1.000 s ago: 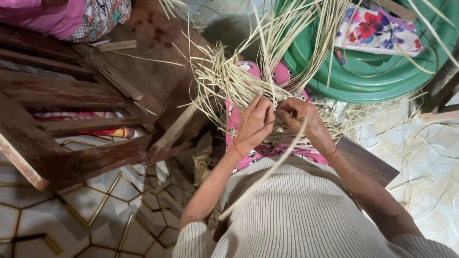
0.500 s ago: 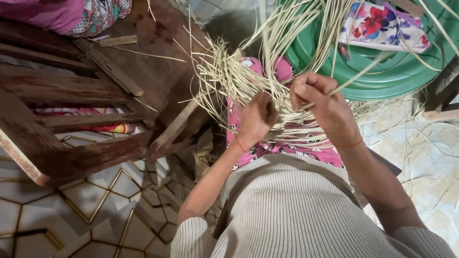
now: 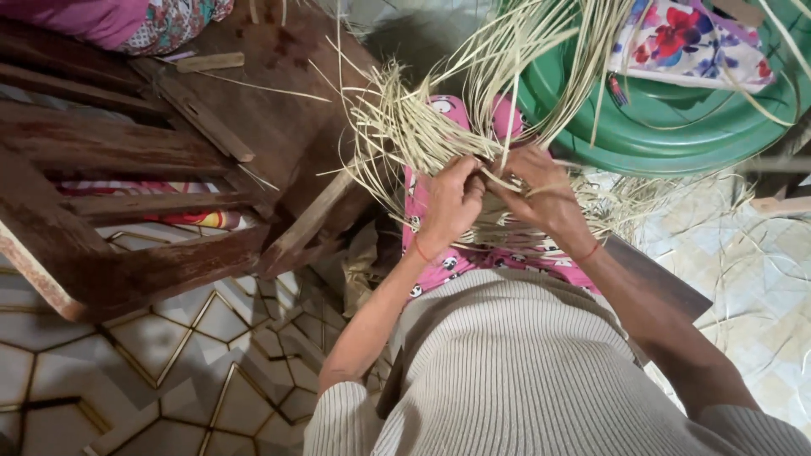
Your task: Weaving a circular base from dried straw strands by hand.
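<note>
A bundle of pale straw strips rests on my lap, which is covered by pink patterned cloth. The strips fan up and to the right over a green basin. My left hand grips the woven part of the straw at its lower left. My right hand pinches strips close beside it, fingers curled around them. Both hands meet at the middle of the weave. Thin red threads circle both wrists. My beige ribbed top fills the lower frame.
A dark wooden chair or bench frame stands to the left on tiled floor. A large green plastic basin with a floral cloth in it sits at upper right. Loose straw lies on the floor at right.
My right hand had lifted up and right pulling a strip; now it has come back down beside my left hand on the weave. The camera view has shifted slightly.
</note>
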